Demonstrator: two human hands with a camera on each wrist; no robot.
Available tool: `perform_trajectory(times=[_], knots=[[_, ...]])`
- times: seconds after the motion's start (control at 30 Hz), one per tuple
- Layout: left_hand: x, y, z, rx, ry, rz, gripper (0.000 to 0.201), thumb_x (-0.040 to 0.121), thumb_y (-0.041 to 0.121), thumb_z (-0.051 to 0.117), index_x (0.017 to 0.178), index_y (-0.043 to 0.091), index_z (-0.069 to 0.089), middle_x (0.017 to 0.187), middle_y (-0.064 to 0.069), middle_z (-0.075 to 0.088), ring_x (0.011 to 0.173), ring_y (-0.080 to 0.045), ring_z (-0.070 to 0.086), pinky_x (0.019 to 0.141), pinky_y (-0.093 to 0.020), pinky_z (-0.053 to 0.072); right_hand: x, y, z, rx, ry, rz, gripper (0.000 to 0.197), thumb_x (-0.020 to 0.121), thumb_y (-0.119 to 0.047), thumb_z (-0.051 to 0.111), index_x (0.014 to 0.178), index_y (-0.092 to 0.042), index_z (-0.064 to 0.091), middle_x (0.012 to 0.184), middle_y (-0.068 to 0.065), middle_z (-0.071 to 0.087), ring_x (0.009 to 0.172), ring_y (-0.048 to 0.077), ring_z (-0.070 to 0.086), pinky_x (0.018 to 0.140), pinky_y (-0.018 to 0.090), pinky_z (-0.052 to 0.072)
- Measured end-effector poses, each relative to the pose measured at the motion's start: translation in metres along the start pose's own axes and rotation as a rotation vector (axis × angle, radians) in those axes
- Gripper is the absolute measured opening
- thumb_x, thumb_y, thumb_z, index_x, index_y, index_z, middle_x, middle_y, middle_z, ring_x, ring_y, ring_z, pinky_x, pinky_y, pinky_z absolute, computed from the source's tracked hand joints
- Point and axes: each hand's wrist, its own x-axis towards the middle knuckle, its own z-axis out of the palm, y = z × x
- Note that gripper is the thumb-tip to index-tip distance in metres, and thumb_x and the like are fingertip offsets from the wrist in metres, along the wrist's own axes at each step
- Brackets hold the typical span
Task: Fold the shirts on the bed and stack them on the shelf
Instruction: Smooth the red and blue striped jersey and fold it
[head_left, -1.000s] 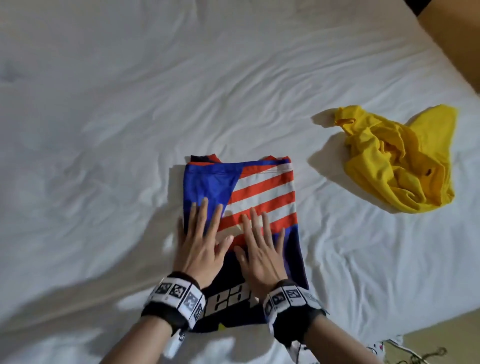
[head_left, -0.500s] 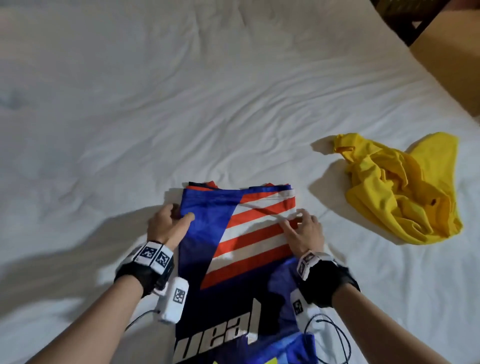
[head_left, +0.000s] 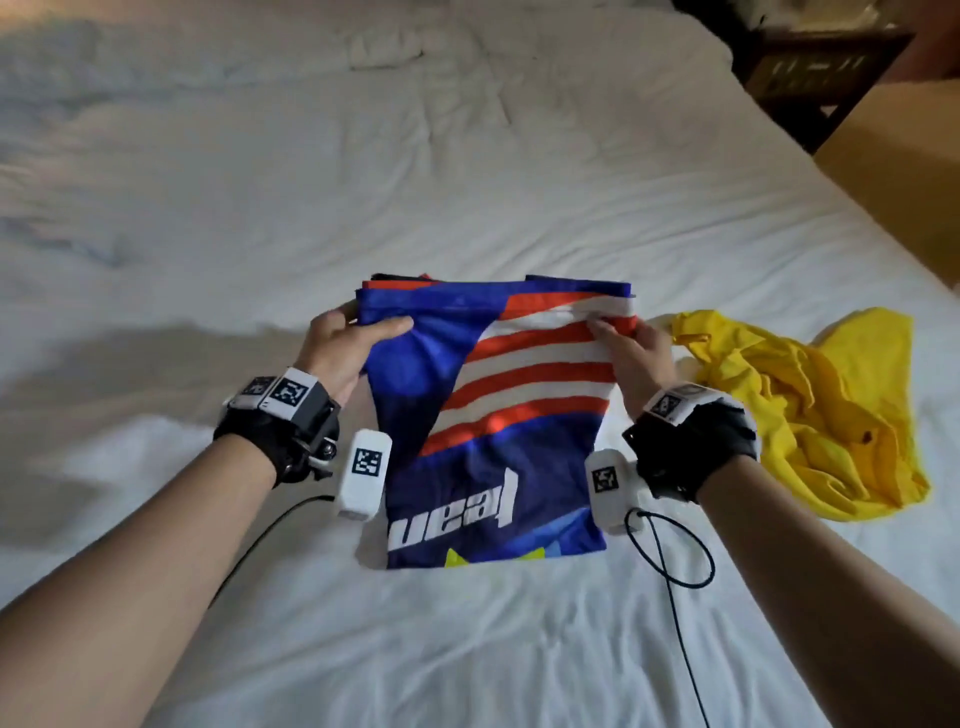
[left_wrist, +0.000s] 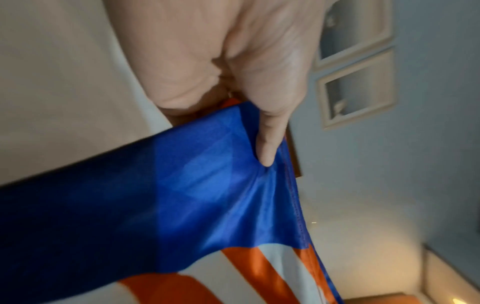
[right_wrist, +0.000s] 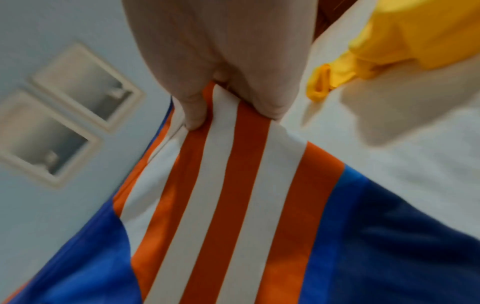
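Note:
A folded blue shirt (head_left: 498, 415) with red and white stripes and white lettering hangs lifted over the white bed (head_left: 467, 171). My left hand (head_left: 345, 345) pinches its upper left edge, thumb on top; the left wrist view shows the thumb pressed into the blue shirt (left_wrist: 197, 195). My right hand (head_left: 631, 353) pinches the upper right edge at the stripes of the shirt (right_wrist: 233, 185). A crumpled yellow shirt (head_left: 810, 415) lies on the bed just right of my right hand. No shelf is in view.
Dark wooden furniture (head_left: 821, 67) stands past the bed's far right corner, with tan floor (head_left: 898, 171) along the right edge. Framed pictures (left_wrist: 358, 67) hang on a pale wall. Cables (head_left: 670, 551) dangle from my wrist cameras.
My hands went from pressing flat on the folded shirt to its side edges, gripped them and lifted its far end off the bed. The view tilted up toward the headboard.

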Motion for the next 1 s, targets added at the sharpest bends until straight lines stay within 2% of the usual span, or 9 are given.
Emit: perform_trajectory(times=[0.17, 0.27, 0.43, 0.57, 0.63, 0.8, 0.87, 0.93, 1.0], knots=[[-0.036, 0.085, -0.013, -0.106, -0.093, 0.295, 0.036, 0.071, -0.005, 0.07, 0.104, 0.009, 0.072, 0.106, -0.016, 0.071, 0.101, -0.03, 0.066, 0.093, -0.04, 0.053, -0.021, -0.095, -0.005, 0.369, -0.141, -0.228, 0.015, 0.087, -0.002, 0.061, 0.097, -0.008, 0.07, 0.092, 0.012, 0.073, 0.087, 0.029, 0.067, 0.081, 0.041, 0.055], [-0.06, 0.085, -0.028, -0.021, -0.1, 0.41, 0.042, 0.064, -0.003, 0.073, 0.1, 0.018, 0.075, 0.109, -0.015, 0.07, 0.107, -0.033, 0.063, 0.098, -0.045, 0.049, -0.04, -0.097, -0.006, 0.459, -0.185, -0.264, 0.022, 0.083, 0.003, 0.058, 0.089, -0.012, 0.072, 0.086, 0.007, 0.073, 0.086, 0.025, 0.067, 0.081, 0.038, 0.054], [-0.096, 0.004, -0.052, 0.138, -0.001, 0.341, 0.043, 0.063, -0.012, 0.074, 0.076, 0.029, 0.079, 0.079, 0.009, 0.075, 0.077, -0.002, 0.067, 0.075, -0.015, 0.051, -0.077, -0.016, -0.014, 0.169, -0.2, -0.222, 0.029, 0.074, 0.009, 0.06, 0.083, -0.014, 0.075, 0.079, 0.001, 0.072, 0.077, 0.016, 0.065, 0.075, 0.029, 0.055], [-0.137, -0.092, -0.076, 0.234, -0.004, 0.096, 0.031, 0.059, 0.009, 0.076, 0.077, 0.034, 0.079, 0.078, 0.006, 0.075, 0.074, -0.003, 0.064, 0.071, -0.015, 0.05, -0.119, 0.076, -0.029, -0.159, -0.349, -0.145, 0.037, 0.066, 0.002, 0.067, 0.075, -0.032, 0.077, 0.067, -0.008, 0.069, 0.066, -0.001, 0.058, 0.064, 0.016, 0.048], [-0.157, -0.134, -0.089, 0.333, -0.016, 0.052, 0.04, 0.063, 0.002, 0.082, 0.079, 0.039, 0.078, 0.079, 0.009, 0.075, 0.075, 0.001, 0.065, 0.071, -0.014, 0.05, -0.139, 0.117, -0.039, -0.272, -0.42, -0.105, 0.041, 0.062, -0.002, 0.062, 0.072, -0.039, 0.074, 0.063, -0.01, 0.067, 0.063, -0.005, 0.056, 0.061, 0.015, 0.045], [-0.191, -0.193, -0.108, 0.497, -0.063, 0.067, 0.071, 0.063, -0.031, 0.063, 0.079, 0.037, 0.075, 0.097, 0.017, 0.074, 0.108, -0.001, 0.064, 0.093, -0.014, 0.047, -0.17, 0.166, -0.061, -0.461, -0.464, -0.232, 0.053, 0.064, 0.011, 0.053, 0.071, -0.04, 0.066, 0.106, -0.013, 0.07, 0.108, 0.003, 0.062, 0.095, 0.017, 0.043], [-0.204, -0.193, -0.114, 0.683, -0.039, 0.14, 0.056, 0.071, -0.019, 0.063, 0.063, 0.036, 0.069, 0.094, 0.021, 0.073, 0.109, -0.004, 0.063, 0.091, -0.016, 0.048, -0.181, 0.165, -0.07, -0.575, -0.526, -0.28, 0.043, 0.059, -0.007, 0.047, 0.066, -0.047, 0.061, 0.118, -0.011, 0.064, 0.118, 0.001, 0.053, 0.1, 0.018, 0.039], [-0.217, -0.179, -0.117, 0.944, 0.022, 0.351, 0.031, 0.073, 0.011, 0.056, 0.056, 0.036, 0.063, 0.095, 0.016, 0.073, 0.105, -0.021, 0.064, 0.093, -0.031, 0.047, -0.189, 0.159, -0.079, -0.603, -0.56, -0.321, 0.034, 0.059, -0.023, 0.047, 0.072, -0.051, 0.06, 0.125, -0.008, 0.06, 0.126, 0.003, 0.045, 0.104, 0.021, 0.035], [-0.214, -0.169, -0.111, 1.17, 0.102, 0.399, 0.026, 0.07, 0.026, 0.044, 0.064, 0.027, 0.069, 0.105, 0.001, 0.073, 0.111, -0.032, 0.059, 0.098, -0.05, 0.039, -0.184, 0.154, -0.076, -0.606, -0.519, -0.37, 0.029, 0.067, -0.031, 0.05, 0.09, -0.044, 0.062, 0.136, -0.007, 0.053, 0.134, 0.011, 0.039, 0.108, 0.026, 0.031]])
